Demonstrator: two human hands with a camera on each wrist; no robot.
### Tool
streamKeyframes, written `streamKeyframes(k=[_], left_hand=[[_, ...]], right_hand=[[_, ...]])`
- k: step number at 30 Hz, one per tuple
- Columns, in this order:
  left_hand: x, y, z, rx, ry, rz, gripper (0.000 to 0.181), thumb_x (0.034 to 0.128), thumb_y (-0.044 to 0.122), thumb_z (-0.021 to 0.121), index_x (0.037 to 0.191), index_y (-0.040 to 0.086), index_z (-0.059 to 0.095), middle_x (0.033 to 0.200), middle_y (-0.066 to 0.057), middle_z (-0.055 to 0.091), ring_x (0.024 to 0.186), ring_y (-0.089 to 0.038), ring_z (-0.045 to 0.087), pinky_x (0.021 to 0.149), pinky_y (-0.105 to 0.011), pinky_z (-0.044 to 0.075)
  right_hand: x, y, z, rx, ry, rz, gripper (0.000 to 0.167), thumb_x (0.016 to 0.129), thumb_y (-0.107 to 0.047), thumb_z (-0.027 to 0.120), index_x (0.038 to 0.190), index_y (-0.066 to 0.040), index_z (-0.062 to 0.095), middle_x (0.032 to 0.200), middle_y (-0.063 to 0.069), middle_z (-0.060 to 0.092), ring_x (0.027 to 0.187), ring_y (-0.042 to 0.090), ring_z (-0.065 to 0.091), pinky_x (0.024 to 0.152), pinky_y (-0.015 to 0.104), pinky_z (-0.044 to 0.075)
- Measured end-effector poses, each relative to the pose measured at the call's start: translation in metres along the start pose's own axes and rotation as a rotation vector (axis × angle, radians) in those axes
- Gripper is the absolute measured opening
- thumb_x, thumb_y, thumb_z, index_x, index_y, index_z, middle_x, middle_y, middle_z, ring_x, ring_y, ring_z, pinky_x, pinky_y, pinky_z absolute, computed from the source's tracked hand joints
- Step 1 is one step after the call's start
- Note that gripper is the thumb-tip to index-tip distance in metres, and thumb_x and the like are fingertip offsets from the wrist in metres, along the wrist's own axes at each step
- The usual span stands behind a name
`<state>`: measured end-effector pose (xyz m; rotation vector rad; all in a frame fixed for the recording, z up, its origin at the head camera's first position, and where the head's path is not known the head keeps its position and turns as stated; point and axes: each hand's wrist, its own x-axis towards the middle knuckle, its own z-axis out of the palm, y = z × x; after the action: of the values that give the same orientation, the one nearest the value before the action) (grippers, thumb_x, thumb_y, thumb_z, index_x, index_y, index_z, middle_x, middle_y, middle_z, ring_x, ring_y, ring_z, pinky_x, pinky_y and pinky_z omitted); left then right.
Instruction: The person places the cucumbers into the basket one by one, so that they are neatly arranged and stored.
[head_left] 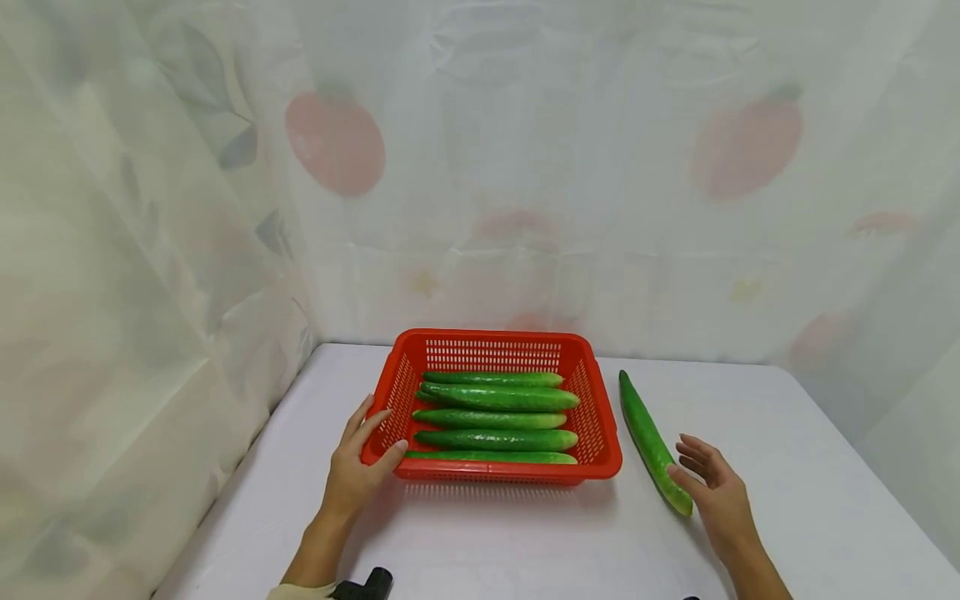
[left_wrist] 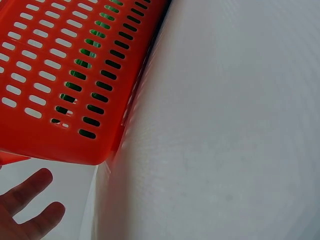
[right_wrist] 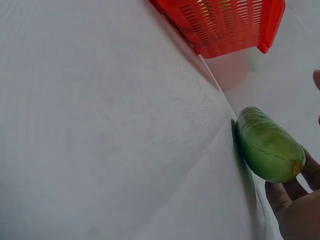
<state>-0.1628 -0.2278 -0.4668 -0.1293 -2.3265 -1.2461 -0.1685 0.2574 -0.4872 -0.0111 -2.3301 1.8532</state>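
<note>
A red plastic basket (head_left: pixel 491 472) with slotted walls stands on the table and holds several green cucumbers (head_left: pixel 495 419) lying crosswise. My left hand (head_left: pixel 358 471) is at the basket's left front corner, fingers spread along the rim. In the left wrist view its fingertips (left_wrist: pixel 37 181) show just off the basket wall (left_wrist: pixel 55 135). Right of the basket, a single cucumber (head_left: pixel 651 442) lies slantwise on the table. Beside its near, paler end is my right hand (head_left: pixel 716 492), fingers loosely bent and apart. The right wrist view shows fingers behind the cucumber's end (right_wrist: pixel 272 155); contact is unclear.
A white cloth covers the table (head_left: pixel 480 542). Pale sheeting printed with red fruit (head_left: pixel 335 143) hangs behind it and along both sides. A black device (head_left: pixel 367 583) is on the left wrist.
</note>
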Motion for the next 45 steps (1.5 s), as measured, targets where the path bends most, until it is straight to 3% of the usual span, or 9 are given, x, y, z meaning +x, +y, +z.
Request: streamKeyframes(k=[3,8,12,16,21,27,35,39,45], left_hand=[[0.0,0.0,0.0,0.0,0.001,0.003,0.052,0.0832,0.022,0.075,0.13,0.006,0.06,0.151,-0.005,0.035,0.135,-0.029,0.036,0.089,-0.012,0.036],[0.0,0.0,0.0,0.002,0.0,-0.009,0.052,0.0833,0.023,0.075,0.13,0.006,0.06,0.152,-0.004,0.034,0.135,-0.028,0.035,0.09,-0.011,0.034],[0.0,0.0,0.0,-0.001,0.002,-0.017,0.051,0.0835,0.023,0.074,0.13,0.007,0.06,0.152,-0.003,0.035,0.135,-0.027,0.035,0.094,-0.008,0.03],[0.0,0.0,0.0,0.011,0.002,-0.021,0.051,0.0837,0.023,0.074,0.13,0.008,0.06,0.152,-0.003,0.035,0.135,-0.026,0.035,0.093,-0.007,0.029],[0.0,0.0,-0.001,0.017,-0.003,-0.02,0.051,0.0845,0.024,0.073,0.131,0.008,0.06,0.152,-0.003,0.034,0.135,-0.027,0.035,0.092,-0.007,0.03],[0.0,0.0,0.0,0.013,-0.003,-0.011,0.051,0.0843,0.024,0.074,0.131,0.007,0.06,0.152,-0.003,0.034,0.135,-0.027,0.035,0.092,-0.008,0.031],[0.0,0.001,0.0,0.011,-0.003,-0.013,0.052,0.0838,0.024,0.074,0.131,0.007,0.059,0.152,-0.003,0.034,0.135,-0.028,0.035,0.09,-0.012,0.035],[0.0,0.0,0.0,0.014,-0.004,-0.017,0.052,0.0839,0.025,0.074,0.131,0.007,0.059,0.152,-0.003,0.034,0.135,-0.028,0.035,0.09,-0.013,0.036],[0.0,-0.001,0.0,0.005,-0.006,-0.016,0.051,0.0846,0.025,0.073,0.131,0.008,0.06,0.152,-0.003,0.034,0.135,-0.028,0.035,0.09,-0.013,0.036]], right_hand=[[0.002,0.004,0.001,-0.041,-0.006,0.003,0.061,0.091,-0.02,0.069,0.142,-0.002,0.041,0.136,0.021,0.045,0.116,0.015,0.048,0.085,0.01,0.041],[0.004,0.01,0.003,-0.051,-0.025,0.018,0.063,0.089,-0.017,0.072,0.141,0.001,0.041,0.136,0.025,0.044,0.105,-0.002,0.051,0.082,0.013,0.045],[0.005,0.01,0.004,-0.14,-0.028,0.022,0.066,0.087,-0.022,0.074,0.141,-0.002,0.042,0.136,0.025,0.046,0.109,0.009,0.052,0.081,0.009,0.042],[0.005,0.011,0.008,-0.258,-0.014,-0.027,0.064,0.086,-0.024,0.075,0.139,-0.003,0.046,0.131,0.025,0.051,0.112,0.024,0.052,0.08,0.005,0.039],[0.007,0.016,0.012,-0.354,0.026,-0.044,0.06,0.086,-0.025,0.076,0.136,-0.004,0.05,0.123,0.023,0.058,0.106,0.024,0.054,0.076,0.006,0.038],[0.008,0.015,0.013,-0.405,0.092,-0.005,0.055,0.086,-0.023,0.074,0.133,-0.003,0.053,0.122,0.022,0.06,0.107,0.03,0.055,0.075,0.016,0.04],[0.007,0.012,0.013,-0.352,0.206,0.123,0.049,0.088,-0.024,0.072,0.129,-0.002,0.058,0.125,0.023,0.058,0.114,0.034,0.053,0.091,0.044,0.039],[0.007,0.012,0.013,-0.274,0.277,0.188,0.048,0.087,-0.025,0.071,0.129,-0.003,0.06,0.127,0.021,0.057,0.114,0.031,0.05,0.091,0.044,0.038],[0.007,0.009,0.01,-0.185,0.299,0.259,0.05,0.088,-0.023,0.07,0.133,-0.005,0.057,0.133,0.018,0.053,0.116,0.029,0.044,0.086,0.038,0.036]])
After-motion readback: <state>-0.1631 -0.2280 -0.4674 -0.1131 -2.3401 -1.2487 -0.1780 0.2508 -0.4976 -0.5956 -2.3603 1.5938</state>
